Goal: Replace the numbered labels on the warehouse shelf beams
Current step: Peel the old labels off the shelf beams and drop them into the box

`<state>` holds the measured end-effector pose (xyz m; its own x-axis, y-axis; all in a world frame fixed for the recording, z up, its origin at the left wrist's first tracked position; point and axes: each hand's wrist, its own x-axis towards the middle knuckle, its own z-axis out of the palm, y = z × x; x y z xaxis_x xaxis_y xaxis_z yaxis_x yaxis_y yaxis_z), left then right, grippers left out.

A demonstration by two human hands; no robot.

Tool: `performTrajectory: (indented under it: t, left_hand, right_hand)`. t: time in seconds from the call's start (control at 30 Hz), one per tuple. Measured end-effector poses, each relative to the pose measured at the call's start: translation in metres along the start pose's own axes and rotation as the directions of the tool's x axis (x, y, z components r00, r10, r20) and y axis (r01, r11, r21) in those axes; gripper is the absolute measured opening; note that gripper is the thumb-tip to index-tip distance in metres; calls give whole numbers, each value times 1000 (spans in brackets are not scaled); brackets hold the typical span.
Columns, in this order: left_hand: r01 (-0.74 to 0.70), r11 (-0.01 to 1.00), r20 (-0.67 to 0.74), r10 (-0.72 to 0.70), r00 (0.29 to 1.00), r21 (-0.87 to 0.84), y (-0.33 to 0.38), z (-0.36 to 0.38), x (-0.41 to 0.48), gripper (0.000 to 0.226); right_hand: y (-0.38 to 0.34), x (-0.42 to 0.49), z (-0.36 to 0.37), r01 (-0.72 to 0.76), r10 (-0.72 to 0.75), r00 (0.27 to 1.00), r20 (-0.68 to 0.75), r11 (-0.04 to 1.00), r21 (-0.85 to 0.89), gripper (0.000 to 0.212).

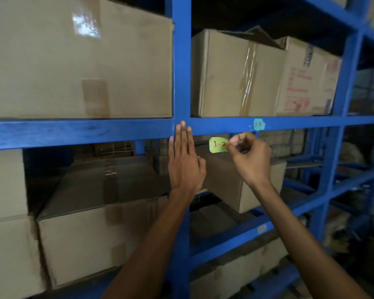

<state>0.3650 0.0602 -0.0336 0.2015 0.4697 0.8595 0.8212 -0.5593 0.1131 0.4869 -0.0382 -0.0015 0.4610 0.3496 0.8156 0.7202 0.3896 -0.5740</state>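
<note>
A blue shelf beam (80, 131) runs across the middle of the view. My right hand (249, 157) pinches a yellow-green label (218, 145) marked "1-2" in red, held just below the beam. A teal label (258, 124) with faint numbers is stuck on the beam up and to the right of it. My left hand (185, 160) is flat and open, fingertips resting where the beam meets the blue upright post (181, 61). Another pale label (262, 229) sits on the lower beam.
Large cardboard boxes (80, 61) fill the upper shelf, and more boxes (95, 223) sit on the lower levels. A tilted box (231, 180) lies behind my hands. Wire mesh and more blue racking stand at the right.
</note>
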Motion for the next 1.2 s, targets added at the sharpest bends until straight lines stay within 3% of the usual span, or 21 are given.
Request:
performTrajectory:
  t: [0.17,0.33,0.57,0.77,0.9,1.03,1.2]
  left_hand:
    - [17,1000,12,-17,1000,20,-4,15,-26,91]
    - [-14,999,132,9,991,33,-20,35,-100,92]
    - [15,1000,355,-12,935,-7,-36,85,-253,92]
    - [17,998,549,-48,834,62,-53,164,-401,97]
    - [23,995,609,-78,789,97,-60,226,-493,101]
    - [50,991,673,-122,730,126,-61,288,-593,102]
    - [102,974,704,-217,676,203,-63,354,-696,104]
  right_hand:
    - [41,-25,-6,-105,107,993,42,993,-57,12]
    - [72,-87,-3,-251,256,963,81,965,-72,8]
    - [149,-239,-9,-511,524,846,99,849,-131,13]
    - [248,-399,-13,-752,781,607,150,625,-212,17]
    - [327,-509,-17,-781,863,479,159,502,-371,27]
    - [414,-624,-19,-810,949,280,145,314,-495,12]
    - [509,-733,-25,-844,994,3,111,62,-533,30]
